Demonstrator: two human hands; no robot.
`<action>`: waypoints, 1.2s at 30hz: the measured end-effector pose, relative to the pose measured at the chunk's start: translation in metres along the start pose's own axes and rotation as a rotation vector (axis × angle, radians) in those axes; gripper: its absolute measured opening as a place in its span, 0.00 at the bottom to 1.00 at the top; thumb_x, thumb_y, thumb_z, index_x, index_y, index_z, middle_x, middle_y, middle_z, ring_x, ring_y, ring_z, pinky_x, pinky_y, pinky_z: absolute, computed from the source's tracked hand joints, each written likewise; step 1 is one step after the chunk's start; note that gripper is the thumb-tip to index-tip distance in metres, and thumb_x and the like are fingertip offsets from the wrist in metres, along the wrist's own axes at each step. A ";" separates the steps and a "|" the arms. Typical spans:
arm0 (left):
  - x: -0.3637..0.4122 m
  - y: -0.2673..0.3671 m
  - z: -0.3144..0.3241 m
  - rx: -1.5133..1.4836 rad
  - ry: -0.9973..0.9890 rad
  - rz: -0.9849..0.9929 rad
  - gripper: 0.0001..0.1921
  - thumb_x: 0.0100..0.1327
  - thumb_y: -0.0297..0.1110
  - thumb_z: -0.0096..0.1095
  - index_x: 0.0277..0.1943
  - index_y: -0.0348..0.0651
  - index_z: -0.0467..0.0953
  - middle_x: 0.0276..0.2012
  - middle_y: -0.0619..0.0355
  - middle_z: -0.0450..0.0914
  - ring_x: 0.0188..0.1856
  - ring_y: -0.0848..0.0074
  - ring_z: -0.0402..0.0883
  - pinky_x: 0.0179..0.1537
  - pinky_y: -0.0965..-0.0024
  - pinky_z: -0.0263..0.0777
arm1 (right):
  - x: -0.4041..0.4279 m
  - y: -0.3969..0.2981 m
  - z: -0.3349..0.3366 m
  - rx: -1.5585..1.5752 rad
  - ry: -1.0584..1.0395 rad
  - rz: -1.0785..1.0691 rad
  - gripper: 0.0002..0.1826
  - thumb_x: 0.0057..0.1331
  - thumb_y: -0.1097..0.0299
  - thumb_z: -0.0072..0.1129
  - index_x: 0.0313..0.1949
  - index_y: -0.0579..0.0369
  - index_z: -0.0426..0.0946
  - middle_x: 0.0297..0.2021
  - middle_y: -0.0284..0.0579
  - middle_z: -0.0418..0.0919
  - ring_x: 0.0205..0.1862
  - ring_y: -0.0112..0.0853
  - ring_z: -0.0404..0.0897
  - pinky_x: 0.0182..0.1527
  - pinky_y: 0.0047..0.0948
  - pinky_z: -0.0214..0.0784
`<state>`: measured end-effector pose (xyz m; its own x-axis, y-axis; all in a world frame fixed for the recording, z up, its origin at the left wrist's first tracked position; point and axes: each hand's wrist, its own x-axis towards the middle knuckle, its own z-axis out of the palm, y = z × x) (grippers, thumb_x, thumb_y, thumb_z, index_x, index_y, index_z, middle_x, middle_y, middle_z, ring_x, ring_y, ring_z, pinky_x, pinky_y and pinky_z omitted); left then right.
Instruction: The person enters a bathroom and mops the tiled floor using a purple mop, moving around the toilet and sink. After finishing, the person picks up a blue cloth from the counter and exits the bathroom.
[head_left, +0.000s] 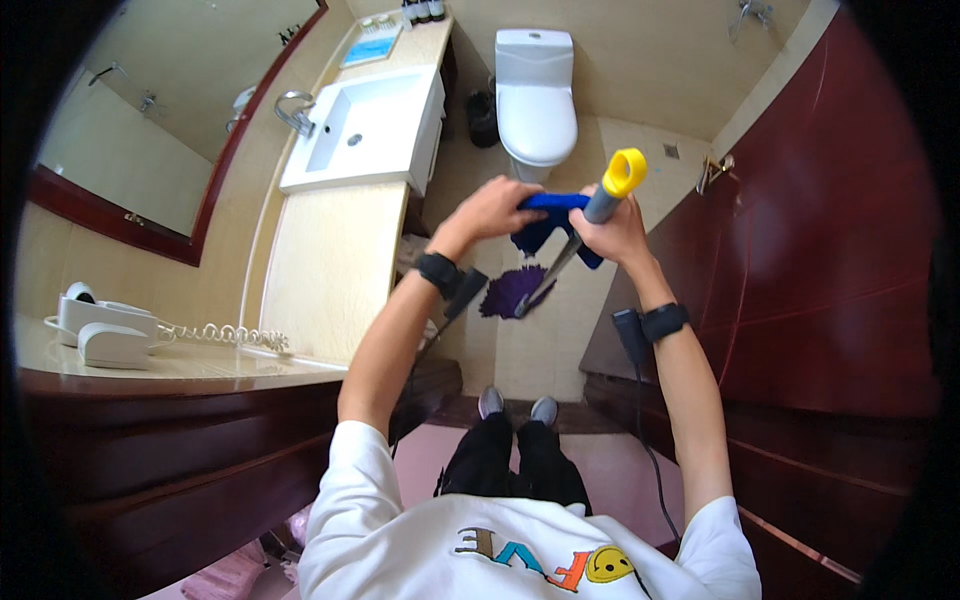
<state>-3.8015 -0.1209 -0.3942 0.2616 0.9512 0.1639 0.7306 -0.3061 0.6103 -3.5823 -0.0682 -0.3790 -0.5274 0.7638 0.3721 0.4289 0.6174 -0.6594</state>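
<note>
My right hand (616, 229) grips the grey mop handle (564, 259) just below its yellow looped end cap (625, 171). The handle slants down to a purple mop head (504, 292), which lies spread on the tiled floor. A dark blue cloth (553, 206) stretches between my two hands, and part of it hangs below them. My left hand (496, 210) pinches its left end. At the other end, the cloth passes behind the handle beside my right hand, so its edge there is partly hidden.
A white toilet (537, 112) stands ahead, with a black trash bin (482, 120) beside it. On the left is a counter (330, 247) with a white sink (382, 127). A dark red door (817, 247) stands on the right. Cables hang from both wrist bands.
</note>
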 end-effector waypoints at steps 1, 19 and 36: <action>0.001 0.003 0.002 0.007 0.047 0.025 0.13 0.59 0.38 0.66 0.43 0.39 0.80 0.29 0.42 0.81 0.35 0.50 0.82 0.40 0.54 0.76 | 0.000 -0.002 -0.001 -0.067 -0.029 0.065 0.11 0.51 0.64 0.61 0.30 0.58 0.78 0.28 0.53 0.82 0.37 0.50 0.81 0.48 0.42 0.72; 0.028 0.033 -0.007 -0.077 -0.119 0.054 0.15 0.61 0.28 0.65 0.51 0.33 0.81 0.36 0.41 0.84 0.36 0.57 0.85 0.46 0.63 0.79 | 0.000 0.010 -0.005 0.273 -0.239 -0.026 0.15 0.56 0.65 0.65 0.39 0.61 0.77 0.33 0.53 0.82 0.37 0.45 0.82 0.45 0.38 0.74; -0.013 0.032 -0.015 -0.054 0.003 -0.155 0.21 0.58 0.47 0.73 0.46 0.40 0.81 0.37 0.49 0.85 0.38 0.65 0.85 0.46 0.67 0.80 | -0.016 -0.005 0.024 0.188 -0.091 -0.005 0.14 0.57 0.62 0.66 0.27 0.62 0.78 0.22 0.52 0.82 0.27 0.44 0.84 0.33 0.39 0.77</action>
<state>-3.7905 -0.1430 -0.3652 0.1468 0.9869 0.0668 0.7267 -0.1534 0.6696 -3.5936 -0.0881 -0.3980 -0.5972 0.7354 0.3203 0.2865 0.5686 -0.7711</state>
